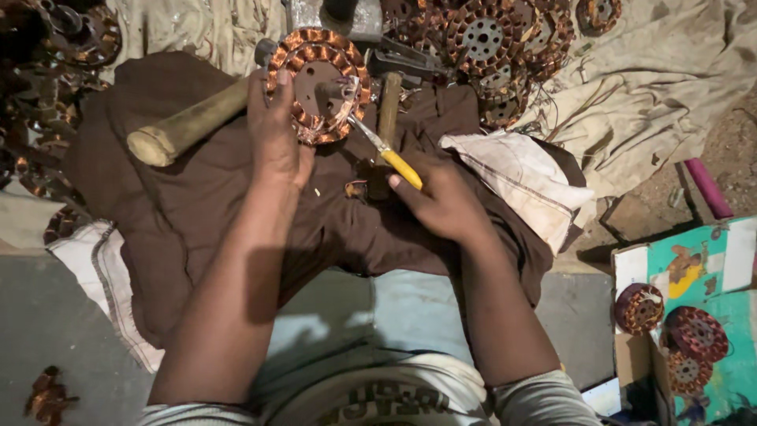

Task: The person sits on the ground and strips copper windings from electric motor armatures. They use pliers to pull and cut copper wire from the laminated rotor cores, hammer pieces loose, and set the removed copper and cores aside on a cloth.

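Note:
My left hand [276, 134] grips a round motor stator [318, 83] wound with copper coils, holding it upright by its left rim over a dark brown cloth [197, 205]. My right hand [441, 197] holds a yellow-handled knife [386, 154] whose metal blade reaches up to the lower right edge of the stator's coils. A wooden-handled hammer [185, 126] lies on the cloth just left of my left hand. A second wooden handle [389, 110] lies behind the knife.
A pile of several copper-wound stators [489, 47] sits at the back on a pale cloth [654, 87]. More stators [670, 331] rest in a cardboard box at the lower right. A folded white sack [520, 181] lies right of my hand. Dark metal parts [55, 63] crowd the left.

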Demonstrator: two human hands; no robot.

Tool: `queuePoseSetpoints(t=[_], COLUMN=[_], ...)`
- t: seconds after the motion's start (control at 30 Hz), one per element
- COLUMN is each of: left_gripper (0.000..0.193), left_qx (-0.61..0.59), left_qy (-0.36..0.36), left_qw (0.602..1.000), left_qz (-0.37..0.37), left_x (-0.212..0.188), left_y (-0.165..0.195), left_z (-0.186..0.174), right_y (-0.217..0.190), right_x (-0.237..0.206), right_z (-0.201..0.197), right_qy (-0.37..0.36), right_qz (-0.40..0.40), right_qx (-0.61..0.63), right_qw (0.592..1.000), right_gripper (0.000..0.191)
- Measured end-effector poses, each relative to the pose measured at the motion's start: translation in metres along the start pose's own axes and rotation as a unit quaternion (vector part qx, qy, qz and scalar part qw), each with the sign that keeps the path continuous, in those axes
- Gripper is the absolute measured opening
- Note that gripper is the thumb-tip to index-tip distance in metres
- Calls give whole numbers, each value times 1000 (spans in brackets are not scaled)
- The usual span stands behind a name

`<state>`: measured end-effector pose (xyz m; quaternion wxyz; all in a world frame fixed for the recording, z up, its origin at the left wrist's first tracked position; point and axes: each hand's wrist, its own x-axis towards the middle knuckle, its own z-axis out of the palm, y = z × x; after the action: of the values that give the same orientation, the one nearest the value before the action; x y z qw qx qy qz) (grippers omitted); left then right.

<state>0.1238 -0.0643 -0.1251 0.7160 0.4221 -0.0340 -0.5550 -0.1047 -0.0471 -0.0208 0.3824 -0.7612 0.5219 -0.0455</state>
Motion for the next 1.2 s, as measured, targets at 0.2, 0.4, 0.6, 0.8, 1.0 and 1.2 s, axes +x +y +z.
queuePoseSetpoints(t=[0.2,0.4,0.6,0.8,1.0,1.2], left_gripper=[63,70,75,87,82,55], left_qx=[-100,28,-22,0,-2,-101], left_qy=[-106,-58,-118,-54,-63,-160], left_qw=[989,997,993,997,993,975], left_qz=[-20,41,-17,-56,-96,-120], left_x=[-5,-1,-7,-8,-13,-19], left_y=[1,-11,-15,-6,-2,12], left_z=[0,-2,-2,2,5,10], right_y=[3,8,15,20,20,17], right_x=[5,9,11,9,2,-6], right_z=[9,24,39,51,62,64], right_qy=[26,35,100,1,-181,-369], right_qz=[-155,-120,-84,40,78,-43], right_qx=[86,80,70,284,701,899], right_qw=[984,989,989,958,685,233], right_gripper=[27,33,27,30,37,50])
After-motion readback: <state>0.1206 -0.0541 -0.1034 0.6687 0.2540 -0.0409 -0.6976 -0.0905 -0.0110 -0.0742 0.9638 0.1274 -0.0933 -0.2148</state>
